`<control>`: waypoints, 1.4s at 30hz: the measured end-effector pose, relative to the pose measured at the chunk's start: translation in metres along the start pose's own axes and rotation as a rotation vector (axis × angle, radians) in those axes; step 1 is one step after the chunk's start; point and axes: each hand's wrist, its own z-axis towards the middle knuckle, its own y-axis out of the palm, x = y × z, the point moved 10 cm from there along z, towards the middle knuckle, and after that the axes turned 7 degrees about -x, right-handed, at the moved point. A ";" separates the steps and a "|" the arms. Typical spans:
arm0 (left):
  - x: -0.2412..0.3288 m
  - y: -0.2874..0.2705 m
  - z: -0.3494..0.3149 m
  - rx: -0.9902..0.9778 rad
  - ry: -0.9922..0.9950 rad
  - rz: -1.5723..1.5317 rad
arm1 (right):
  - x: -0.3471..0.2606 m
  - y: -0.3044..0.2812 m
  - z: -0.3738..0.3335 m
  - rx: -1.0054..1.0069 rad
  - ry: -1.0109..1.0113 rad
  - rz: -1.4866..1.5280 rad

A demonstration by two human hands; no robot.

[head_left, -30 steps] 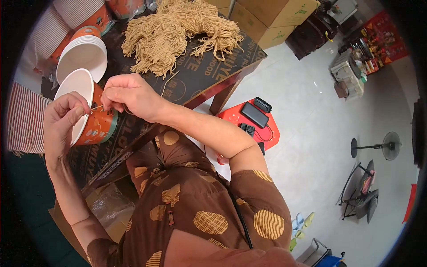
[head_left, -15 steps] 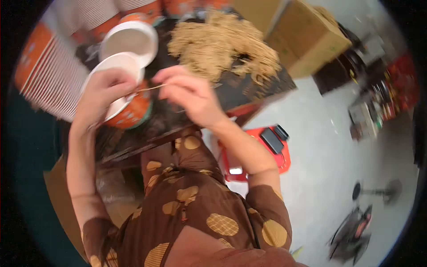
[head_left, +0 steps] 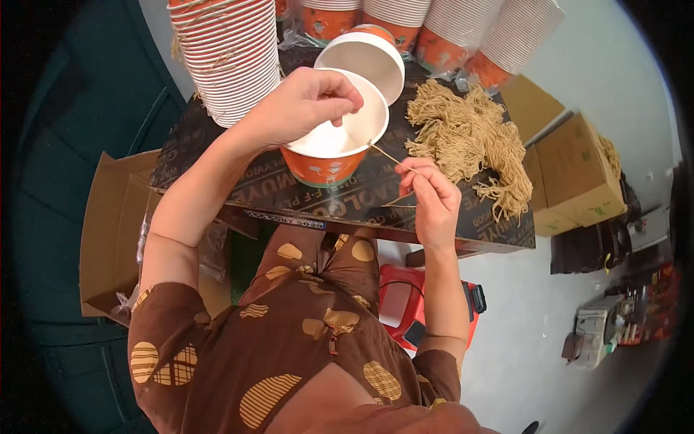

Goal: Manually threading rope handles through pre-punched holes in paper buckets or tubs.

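An orange paper tub [head_left: 325, 168] with a white rim stands upright near the front edge of the dark table. Over its mouth, my left hand [head_left: 303, 107] is closed, thumb and fingers curled together; whatever they may hold is hidden. To the right of the tub, my right hand [head_left: 434, 202] pinches a thin tan cord [head_left: 388, 155]. The cord runs taut from the tub's rim to those fingers, and its loose tail hangs beside the hand over the tabletop. A heap of matching tan cords [head_left: 459, 130] lies to the right, just beyond my right hand.
Behind the tub, another white paper tub [head_left: 365, 61] lies tilted. A tall nested stack of tubs [head_left: 231, 69] rises at the left, with more wrapped stacks [head_left: 463, 32] along the back. Cardboard boxes [head_left: 578, 177] stand at the right. A red stool [head_left: 412, 311] is below the table.
The view has swung, so the table sits further right. My hands have moved apart: the left is now over the tub's mouth, and the right draws the cord out from the rim.
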 end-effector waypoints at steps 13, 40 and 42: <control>0.007 0.028 0.004 -0.011 0.116 0.261 | -0.003 0.001 -0.002 0.023 -0.030 0.092; -0.008 -0.045 -0.066 -0.085 0.090 0.961 | -0.003 -0.051 -0.048 0.253 -0.019 0.457; -0.009 -0.040 -0.066 -0.080 0.103 0.946 | -0.012 -0.051 -0.054 0.244 -0.067 0.471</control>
